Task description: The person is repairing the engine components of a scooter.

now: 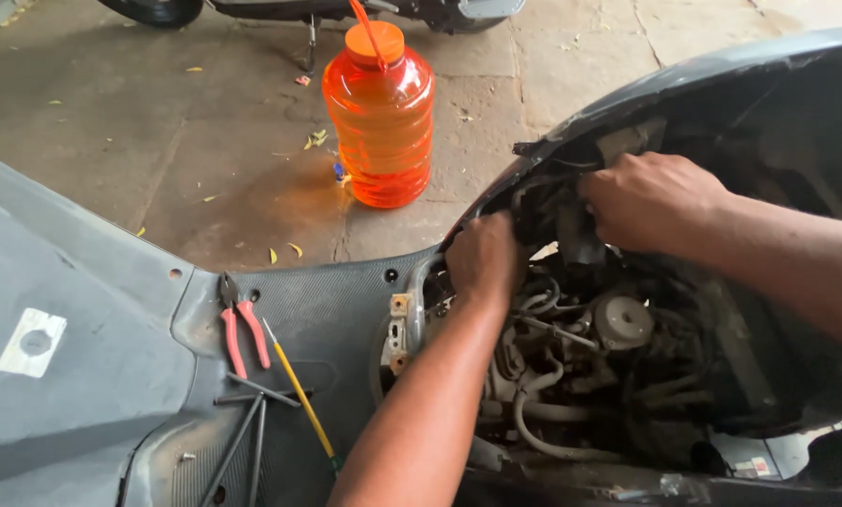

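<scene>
Left hand [482, 258]: pressed into the scooter's open engine bay [627, 366], fingers hidden, grip not to be told | Right hand [648, 200]: curled shut on a dark part [576, 235] under the panel [684, 80] | Footboard [327, 310]: pliers [240, 324], screwdriver [299, 394], rods laid | Floor [111, 122]: orange jug [380, 117] stood behind.

fingertips: I cannot see either hand's, buried in the engine bay [618, 357]
parked motorcycle [308, 9]: cut off by top edge
</scene>
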